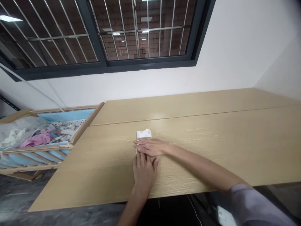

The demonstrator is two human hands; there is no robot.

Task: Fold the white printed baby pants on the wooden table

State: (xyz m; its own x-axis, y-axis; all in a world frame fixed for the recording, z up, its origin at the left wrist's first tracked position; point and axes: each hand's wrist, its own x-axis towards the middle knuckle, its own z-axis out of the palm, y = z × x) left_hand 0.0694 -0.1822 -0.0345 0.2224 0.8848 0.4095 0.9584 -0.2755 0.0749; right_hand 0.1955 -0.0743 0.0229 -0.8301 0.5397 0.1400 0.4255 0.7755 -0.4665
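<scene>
So there's a folded white cloth (144, 134) sitting on the pale wood tabletop (211, 141), just short of the seam where two boards meet; from the hands it's at about 12 o'clock, with its lower part tucked under the right hand (151, 147), and any faint print on it is too small to make out; that right hand comes in from around 3 o'clock, palm down, lying flat across the cloth, with its fingers (142, 145) pressed together and pointing to 9 o'clock; my read is that it's placed there to pin the layers flat against the wood; the left hand (144, 172) comes up from 6 o'clock, palm down too, its fingers (141, 160) slightly spread and pointing to 12 o'clock, tips just about meeting the right hand, so it looks like it's bracing rather than gripping; neither hand is pinching anything; the right arm stretches in a long diagonal, with a lilac sleeve (255, 204) at the lower right, while the left forearm (131, 210) runs nearly straight up the frame; off at 9 o'clock there's a wooden crib (83, 129) with pink and white bedding piled inside, and a barred window (141, 31) sits up at 12 o'clock.
</scene>
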